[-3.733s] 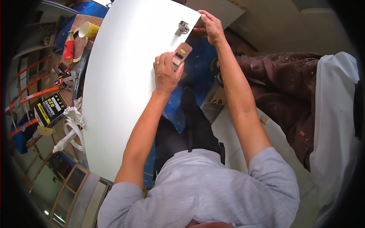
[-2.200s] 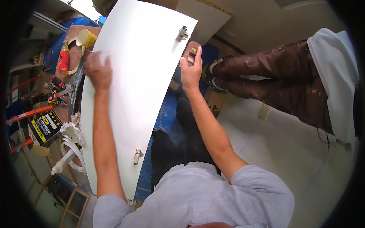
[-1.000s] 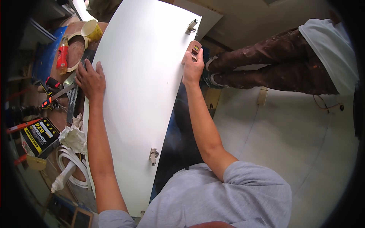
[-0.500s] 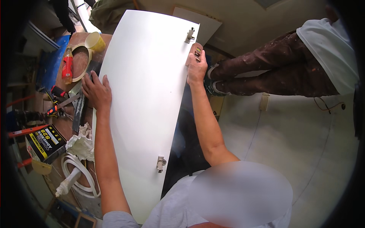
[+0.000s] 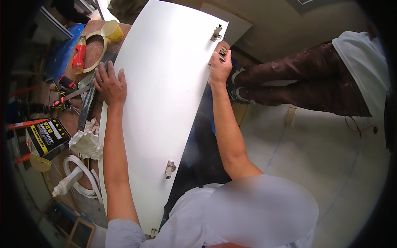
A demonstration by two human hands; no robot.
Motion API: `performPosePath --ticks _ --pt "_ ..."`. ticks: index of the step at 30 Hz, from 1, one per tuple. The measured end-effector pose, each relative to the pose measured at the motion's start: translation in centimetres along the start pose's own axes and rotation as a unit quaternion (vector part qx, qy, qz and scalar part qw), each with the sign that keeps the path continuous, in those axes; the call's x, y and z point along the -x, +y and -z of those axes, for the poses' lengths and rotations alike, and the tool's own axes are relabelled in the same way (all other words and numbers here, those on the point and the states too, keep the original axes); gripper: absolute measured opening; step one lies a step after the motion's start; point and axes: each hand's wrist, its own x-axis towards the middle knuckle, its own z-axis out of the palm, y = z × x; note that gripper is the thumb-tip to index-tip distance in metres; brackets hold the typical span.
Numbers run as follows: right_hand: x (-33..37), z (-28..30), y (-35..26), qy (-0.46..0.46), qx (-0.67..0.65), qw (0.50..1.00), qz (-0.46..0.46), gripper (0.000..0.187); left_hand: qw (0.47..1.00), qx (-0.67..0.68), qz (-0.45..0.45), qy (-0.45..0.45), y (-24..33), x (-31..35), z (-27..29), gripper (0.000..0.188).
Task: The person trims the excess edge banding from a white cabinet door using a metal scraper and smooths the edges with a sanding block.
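Note:
A long white cabinet door [image 5: 153, 82] lies across a cluttered work table, with metal hinges [image 5: 216, 33] along its right side. My right hand [image 5: 220, 72] is closed round a small brown hand plane [image 5: 223, 50], held at the door's right edge just below the far hinge. Its underside is hidden. My left hand [image 5: 111, 87] rests flat with fingers spread on the door's left edge, gripping nothing. Beside its fingertips lies a dark metal straight bar [image 5: 87, 103].
Left on the table [image 5: 93, 27] are a yellow cup [image 5: 111, 30], a red-labelled bottle [image 5: 79, 56], a tape roll [image 5: 103, 49], a black-and-yellow adhesive tin [image 5: 47, 137], crumpled white material [image 5: 87, 142] and coiled white edging [image 5: 68, 165]. A person in brown trousers [image 5: 293, 74] stands at the right.
My view has shifted and turned slightly, and another hinge now shows at the door's near end. Against the door, both hands and the plane stand in nearly the same places.

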Motion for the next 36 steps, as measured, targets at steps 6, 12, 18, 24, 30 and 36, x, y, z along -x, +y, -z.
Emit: performPosePath --ticks 6,12,18,24,30,36 --pt "-0.6 0.4 1.0 0.016 0.047 0.998 0.032 0.078 1.000 0.008 0.004 -0.006 -0.1 -0.5 0.0 0.058" --pt "-0.6 0.2 1.8 0.040 0.108 0.993 0.039 0.079 1.000 -0.008 0.002 -0.012 -0.4 -0.7 -0.4 0.060" --pt "-1.1 0.1 1.4 0.053 0.118 0.989 0.069 0.077 1.000 -0.019 -0.011 -0.006 -0.2 -0.6 -0.4 0.060" --pt "-1.5 -0.2 0.8 0.046 0.042 0.997 0.040 0.077 1.000 -0.015 -0.009 -0.002 -0.3 -0.6 -0.4 0.059" --pt "-3.2 -0.8 0.3 0.043 0.054 0.997 0.030 0.078 1.000 -0.020 -0.013 -0.003 -0.5 -0.6 -0.5 0.059" --pt "-5.3 -1.3 1.0 0.032 0.099 0.992 0.069 0.079 1.000 -0.019 -0.010 -0.005 -0.8 -0.5 -0.6 0.059"
